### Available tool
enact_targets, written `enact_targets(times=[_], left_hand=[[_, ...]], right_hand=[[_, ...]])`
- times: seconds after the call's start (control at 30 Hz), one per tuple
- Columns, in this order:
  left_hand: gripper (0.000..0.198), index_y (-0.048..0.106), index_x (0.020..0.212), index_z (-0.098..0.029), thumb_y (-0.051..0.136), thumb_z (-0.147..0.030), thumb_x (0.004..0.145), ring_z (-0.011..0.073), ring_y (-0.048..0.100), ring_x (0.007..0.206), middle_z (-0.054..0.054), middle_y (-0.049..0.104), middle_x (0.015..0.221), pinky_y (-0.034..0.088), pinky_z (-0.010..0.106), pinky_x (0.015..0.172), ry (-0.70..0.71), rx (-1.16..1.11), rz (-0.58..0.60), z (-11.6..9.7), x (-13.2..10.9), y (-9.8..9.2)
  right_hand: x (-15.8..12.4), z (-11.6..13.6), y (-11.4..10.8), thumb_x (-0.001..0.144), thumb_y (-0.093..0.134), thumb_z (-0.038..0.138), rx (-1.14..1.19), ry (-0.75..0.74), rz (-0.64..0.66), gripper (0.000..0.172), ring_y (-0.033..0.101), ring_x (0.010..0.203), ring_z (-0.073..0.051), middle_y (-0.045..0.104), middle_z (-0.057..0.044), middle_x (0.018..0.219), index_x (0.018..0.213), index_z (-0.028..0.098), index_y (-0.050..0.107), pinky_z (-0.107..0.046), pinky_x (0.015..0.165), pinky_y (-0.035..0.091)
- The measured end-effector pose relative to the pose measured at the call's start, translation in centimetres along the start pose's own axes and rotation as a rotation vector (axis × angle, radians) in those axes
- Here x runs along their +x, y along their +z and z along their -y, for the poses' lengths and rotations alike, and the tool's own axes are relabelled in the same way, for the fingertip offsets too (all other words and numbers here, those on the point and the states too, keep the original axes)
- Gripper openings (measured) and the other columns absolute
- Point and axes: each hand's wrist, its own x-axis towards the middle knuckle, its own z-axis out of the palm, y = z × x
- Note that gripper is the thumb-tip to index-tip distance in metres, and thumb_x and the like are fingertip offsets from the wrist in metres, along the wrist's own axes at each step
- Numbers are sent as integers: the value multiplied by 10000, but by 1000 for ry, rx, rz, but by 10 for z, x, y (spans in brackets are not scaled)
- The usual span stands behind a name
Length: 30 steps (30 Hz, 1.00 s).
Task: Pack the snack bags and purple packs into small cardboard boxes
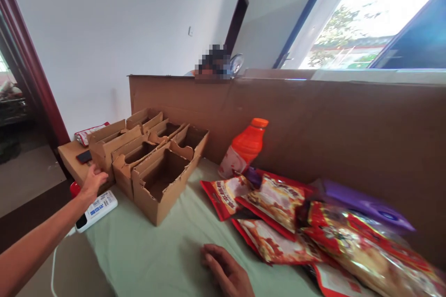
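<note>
My left hand point(93, 182) reaches over the near left corner, above a white power bank-like device point(101, 211) with blue print. Its fingers point towards a small dark flat object point(84, 157) on a cardboard surface. Thumb and fingers are apart, and I see nothing held; whether the fingertips touch the dark object is unclear. My right hand point(228, 270) hovers or rests low over the green cloth, fingers loosely curled with a gap at the thumb and nothing visible in it. Red-and-white snack packets point(275, 241) lie just to its right.
Cardboard bins point(163, 174) with several compartments stand on the green cloth point(149, 250). An orange-capped bottle point(245, 146) leans by a tall cardboard wall point(313, 130). A purple package point(365, 204) and a large food bag point(365, 250) lie right. Another person's head point(212, 62) shows behind the wall.
</note>
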Motion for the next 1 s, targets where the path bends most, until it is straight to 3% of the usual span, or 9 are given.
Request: enact_targets(times=[0.17, 0.3, 0.43, 0.57, 0.63, 0.7, 0.8, 0.87, 1.0], left_hand=[[338, 594, 1242, -158, 646, -306, 943, 228, 659, 1046, 93, 645, 1218, 573, 445, 895, 7, 38, 96, 7, -7, 22], [491, 562, 1267, -181, 701, -200, 797, 293, 607, 1211, 118, 644, 1253, 489, 509, 1042, 62, 129, 86, 5, -24, 4], [698, 516, 1331, -173, 730, -279, 675, 361, 508, 1340, 172, 570, 1382, 391, 562, 1129, 197, 213, 117, -5, -63, -16], [567, 621, 1242, -225, 735, -397, 714, 332, 478, 1367, 121, 545, 1434, 327, 539, 1182, 574, 399, 291, -26, -110, -7], [539, 624, 1250, -226, 714, -435, 761, 325, 465, 1377, 125, 519, 1464, 324, 538, 1185, 857, 530, 343, -35, -124, 13], [520, 634, 1223, -209, 708, -433, 760, 343, 449, 1390, 142, 525, 1459, 321, 555, 1182, 998, 587, 322, -39, -130, 39], [230, 689, 904, -205, 654, -368, 744, 390, 453, 1378, 138, 616, 1341, 311, 604, 1169, 985, 574, 299, -38, -130, 74], [118, 640, 736, -220, 599, -329, 761, 387, 471, 1361, 117, 652, 1277, 328, 607, 1155, 960, 544, 316, -37, -131, 84], [150, 635, 742, -245, 582, -365, 816, 321, 493, 1360, 57, 628, 1347, 346, 510, 1178, 879, 452, 415, -38, -148, 64]], right_hand=[[0, -2, -5, 820, 621, 662, -87, -79, 59, 486, 665, 727, -221, 717, -66, 798, 918, 197, 724, -305, 682, 543], [6, 4, -9, 843, 582, 651, -142, -126, 141, 486, 665, 689, -224, 705, -71, 748, 890, 189, 726, -304, 645, 541], [8, 8, -7, 826, 579, 646, -126, -142, 137, 482, 646, 644, -223, 691, -72, 705, 855, 185, 719, -312, 613, 519], [9, 10, -3, 804, 589, 625, -88, -140, 122, 452, 622, 635, -214, 677, -67, 690, 829, 189, 708, -311, 605, 498], [10, 12, 0, 797, 599, 604, -67, -138, 113, 426, 608, 629, -204, 664, -57, 682, 825, 190, 699, -305, 600, 489], [11, 16, 3, 788, 597, 604, -39, -131, 103, 421, 599, 620, -193, 656, -47, 676, 821, 194, 687, -296, 587, 483], [10, 25, 2, 793, 560, 635, 7, -110, 88, 452, 586, 578, -174, 655, -35, 662, 814, 198, 673, -276, 531, 463], [4, 34, -8, 789, 573, 637, 30, -101, 88, 453, 598, 583, -167, 675, -36, 683, 810, 197, 679, -269, 537, 468], [-28, 50, -49, 794, 631, 601, 43, -81, 87, 418, 641, 659, -169, 728, -55, 784, 830, 192, 710, -271, 604, 486]])
